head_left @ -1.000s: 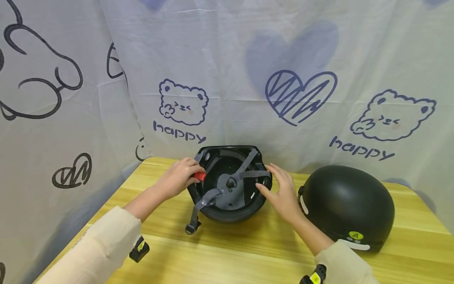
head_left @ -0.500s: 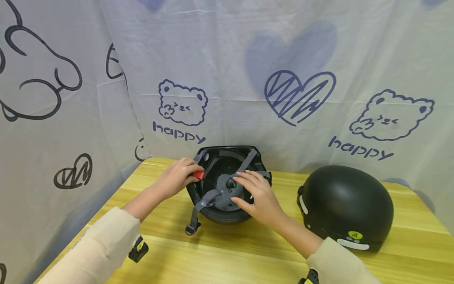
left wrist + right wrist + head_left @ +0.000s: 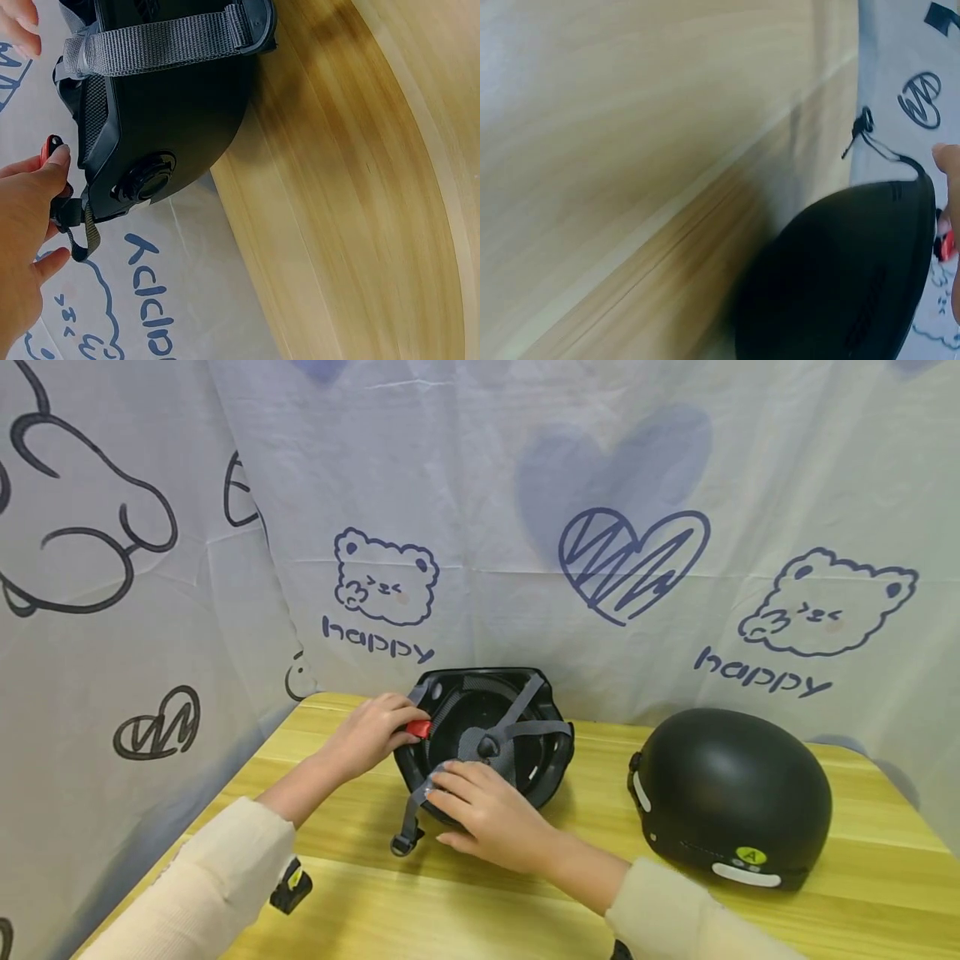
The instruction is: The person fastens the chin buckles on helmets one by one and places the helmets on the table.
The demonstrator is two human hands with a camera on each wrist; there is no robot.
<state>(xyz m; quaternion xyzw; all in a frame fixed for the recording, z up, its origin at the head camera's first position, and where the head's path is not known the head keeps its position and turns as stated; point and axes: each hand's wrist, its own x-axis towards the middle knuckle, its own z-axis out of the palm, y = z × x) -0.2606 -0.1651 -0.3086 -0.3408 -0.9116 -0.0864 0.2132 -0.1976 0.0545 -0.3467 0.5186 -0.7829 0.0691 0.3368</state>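
A black helmet (image 3: pixel 558 768) lies with its hollow side facing the head camera, grey straps crossing inside it. At its left rim my left hand (image 3: pixel 367 735) pinches a red buckle piece (image 3: pixel 418 728); the left wrist view shows thumb and fingers on the red and black buckle (image 3: pixel 69 212). My right hand (image 3: pixel 498 818) is over the helmet's lower front edge, its fingertips at the grey strap (image 3: pixel 412 810) on the lower left. Whether they grip that strap cannot be told. A black buckle (image 3: pixel 406 842) hangs from the strap's end.
A second black helmet (image 3: pixel 735 793), dome up with a yellow "A" sticker, stands right on the wooden table (image 3: pixel 360 893). A printed cloth (image 3: pixel 480 460) hangs behind the table and along its left side.
My right hand has moved from the helmet's right rim across its inside to the lower left strap. My left hand stays at the red buckle piece, and the helmet has hardly moved.
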